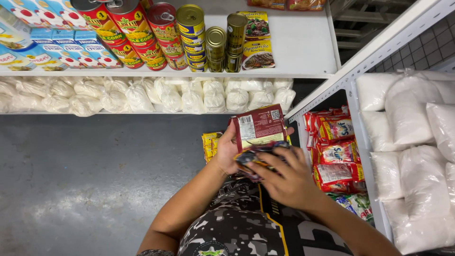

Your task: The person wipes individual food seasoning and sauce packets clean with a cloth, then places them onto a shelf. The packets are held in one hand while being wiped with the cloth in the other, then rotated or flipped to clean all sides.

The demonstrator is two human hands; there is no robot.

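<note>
My left hand (226, 151) grips a stack of flat sachets, with a dark red packet (259, 125) standing upright on top, its back side toward me. My right hand (284, 180) lies over the lower end of the stack, fingers curled on a dark, multicoloured packet (256, 156). Both hands are in front of my chest, above the grey floor. A few yellow sachets (210, 143) show just behind my left hand, whether held or lying below I cannot tell.
White shelves (294, 52) ahead carry tins (189, 33), blue cartons (57, 45) and flat packets above, white powder bags (189, 97) below. To the right, a shelf corner (341, 83) holds red sachets (334, 151) and large white bags (417, 156). Grey floor (85, 180) spreads to the left.
</note>
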